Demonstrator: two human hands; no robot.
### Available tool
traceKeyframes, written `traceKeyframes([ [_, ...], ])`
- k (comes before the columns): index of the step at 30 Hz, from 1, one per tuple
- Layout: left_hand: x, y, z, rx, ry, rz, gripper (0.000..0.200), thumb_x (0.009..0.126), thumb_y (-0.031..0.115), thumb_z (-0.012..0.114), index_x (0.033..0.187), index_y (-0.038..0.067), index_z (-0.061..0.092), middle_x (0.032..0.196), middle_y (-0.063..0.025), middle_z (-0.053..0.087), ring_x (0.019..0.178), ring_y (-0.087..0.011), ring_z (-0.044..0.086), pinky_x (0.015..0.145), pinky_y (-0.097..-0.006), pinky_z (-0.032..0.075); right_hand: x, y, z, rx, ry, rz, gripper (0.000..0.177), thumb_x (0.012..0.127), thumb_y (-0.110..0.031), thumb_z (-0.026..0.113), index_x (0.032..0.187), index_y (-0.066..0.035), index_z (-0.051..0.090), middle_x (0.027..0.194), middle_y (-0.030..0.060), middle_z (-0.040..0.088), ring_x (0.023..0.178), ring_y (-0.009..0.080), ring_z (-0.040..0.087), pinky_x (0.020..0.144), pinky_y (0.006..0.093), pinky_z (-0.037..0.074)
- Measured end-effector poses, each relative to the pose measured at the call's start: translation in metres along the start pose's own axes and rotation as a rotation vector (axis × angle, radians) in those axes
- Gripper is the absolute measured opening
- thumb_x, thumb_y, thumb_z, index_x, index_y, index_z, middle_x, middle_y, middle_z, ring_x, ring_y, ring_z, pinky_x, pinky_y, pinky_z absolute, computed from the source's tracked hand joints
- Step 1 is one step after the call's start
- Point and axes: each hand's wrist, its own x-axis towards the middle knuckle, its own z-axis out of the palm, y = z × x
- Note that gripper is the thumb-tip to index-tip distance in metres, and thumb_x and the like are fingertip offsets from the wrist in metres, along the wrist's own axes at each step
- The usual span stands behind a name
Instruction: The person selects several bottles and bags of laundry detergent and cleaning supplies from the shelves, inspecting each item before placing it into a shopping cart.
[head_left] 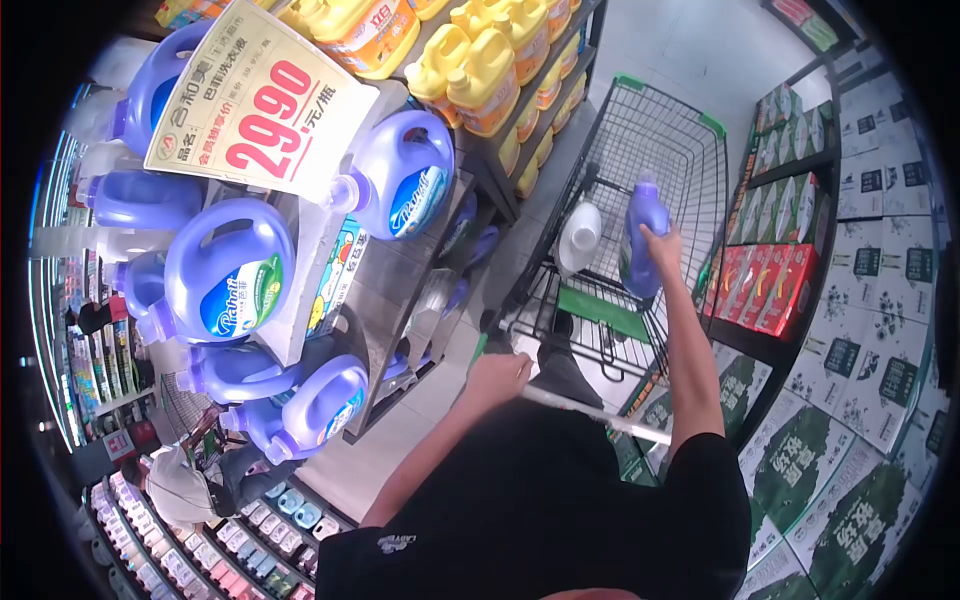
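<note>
My right hand point(663, 250) is closed on a purple laundry detergent bottle point(645, 218), gripping it from the right side. Its lighter purple cap points away from me, and the bottle overlaps the inside of the wire shopping cart point(700, 150) in this view. Beside it in the cart lies a white bottle point(579, 240) with its cap end toward me. My left hand point(500, 378) is curled round the left end of the cart's handle bar point(590, 409), close to my body.
Purple detergent jugs point(232, 270) crowd a display at my left, under a big price sign point(262, 105). Yellow jugs point(484, 85) fill shelves beyond. Red boxes point(765, 290) and stacked white-and-green cartons point(800, 460) line the right. A person point(180, 485) is at lower left.
</note>
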Motion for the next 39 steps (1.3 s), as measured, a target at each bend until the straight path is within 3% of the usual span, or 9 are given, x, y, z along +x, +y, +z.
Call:
traceKeyframes([
  [9, 0.001, 0.006, -0.007, -0.037, -0.026, -0.045, 0.024, 0.098, 0.032, 0.057, 0.091, 0.011, 0.065, 0.08, -0.0172, 0.07, 0.074, -0.0429, 0.068, 0.068, -0.0554, 0.053, 0.013, 0.135, 0.139, 0.32, -0.158, 0.143, 0.094, 0.074, 0.005, 0.081, 0.157, 0.001, 0.035, 0.142, 0.0187, 0.058, 0.124, 0.031, 0.062, 0.104, 0.0411, 0.051],
  [16, 0.009, 0.002, -0.009, 0.016, 0.0, 0.046, 0.021, 0.097, 0.026, 0.061, 0.088, 0.008, 0.067, 0.072, -0.0165, 0.069, 0.068, -0.0382, 0.07, 0.064, -0.0522, 0.054, -0.063, 0.159, 0.146, 0.029, -0.136, 0.177, 0.083, 0.081, -0.017, 0.088, 0.148, 0.002, 0.044, 0.135, 0.0252, 0.064, 0.125, 0.0367, 0.063, 0.108, 0.0452, 0.047],
  [18, 0.012, 0.001, -0.009, 0.028, -0.034, 0.062, 0.022, 0.097, 0.026, 0.06, 0.086, 0.008, 0.067, 0.071, -0.0163, 0.069, 0.068, -0.0387, 0.07, 0.064, -0.0525, 0.054, -0.077, 0.121, 0.118, -0.079, -0.218, 0.22, 0.08, 0.084, -0.022, 0.084, 0.149, 0.003, 0.044, 0.13, 0.0246, 0.067, 0.121, 0.0339, 0.066, 0.104, 0.0427, 0.05],
  [20, 0.018, -0.003, -0.008, 0.012, -0.071, 0.078, 0.028, 0.099, 0.031, 0.059, 0.087, 0.007, 0.069, 0.071, -0.017, 0.069, 0.068, -0.0398, 0.07, 0.065, -0.0528, 0.055, -0.072, 0.167, 0.129, -0.075, -0.235, 0.315, 0.072, 0.088, -0.023, 0.079, 0.148, 0.004, 0.047, 0.125, 0.0228, 0.071, 0.112, 0.033, 0.071, 0.097, 0.0407, 0.054],
  [26, 0.047, 0.009, -0.02, 0.085, -0.312, -0.058, 0.041, 0.104, 0.045, 0.05, 0.106, 0.011, 0.073, 0.087, -0.0202, 0.073, 0.086, -0.0449, 0.07, 0.076, -0.0566, 0.054, -0.135, 0.099, -0.032, 0.047, -0.537, 0.143, 0.051, 0.097, -0.027, 0.072, 0.136, 0.004, 0.062, 0.109, 0.0161, 0.075, 0.099, 0.0216, 0.074, 0.079, 0.0338, 0.057],
  [29, 0.062, -0.009, 0.007, 0.058, -0.059, 0.105, 0.056, 0.106, 0.052, 0.048, 0.086, 0.006, 0.074, 0.075, -0.0214, 0.07, 0.074, -0.0429, 0.07, 0.072, -0.0535, 0.055, -0.204, -0.004, -0.133, -0.095, -0.298, -0.116, 0.035, 0.1, -0.015, 0.066, 0.129, 0.005, 0.064, 0.111, 0.0206, 0.076, 0.105, 0.0332, 0.074, 0.092, 0.0376, 0.056],
  [33, 0.082, 0.018, -0.021, 0.047, 0.007, 0.055, 0.055, 0.107, 0.052, 0.046, 0.093, 0.007, 0.074, 0.079, -0.0218, 0.071, 0.077, -0.0428, 0.07, 0.074, -0.0539, 0.055, -0.264, -0.031, -0.181, -0.275, 0.191, -0.269, 0.032, 0.103, -0.017, 0.061, 0.127, 0.004, 0.065, 0.13, 0.0254, 0.066, 0.123, 0.0446, 0.061, 0.106, 0.0496, 0.047],
  [37, 0.111, 0.027, -0.038, 0.105, -0.043, 0.007, 0.048, 0.105, 0.051, 0.048, 0.105, 0.012, 0.075, 0.086, -0.023, 0.073, 0.084, -0.0456, 0.07, 0.08, -0.0565, 0.054, -0.277, 0.014, -0.161, -0.506, 0.316, -0.339, 0.026, 0.101, -0.012, 0.058, 0.119, 0.003, 0.069, 0.126, 0.0219, 0.07, 0.118, 0.0416, 0.064, 0.105, 0.0485, 0.049],
  [39, 0.122, 0.024, -0.034, 0.099, 0.058, 0.076, 0.048, 0.105, 0.05, 0.048, 0.093, 0.011, 0.073, 0.082, -0.0199, 0.072, 0.081, -0.043, 0.07, 0.077, -0.0551, 0.054, -0.263, 0.014, -0.154, -0.387, 0.319, -0.408, 0.022, 0.098, -0.008, 0.058, 0.113, 0.0, 0.072, 0.12, 0.0174, 0.074, 0.109, 0.0351, 0.07, 0.097, 0.0442, 0.053],
])
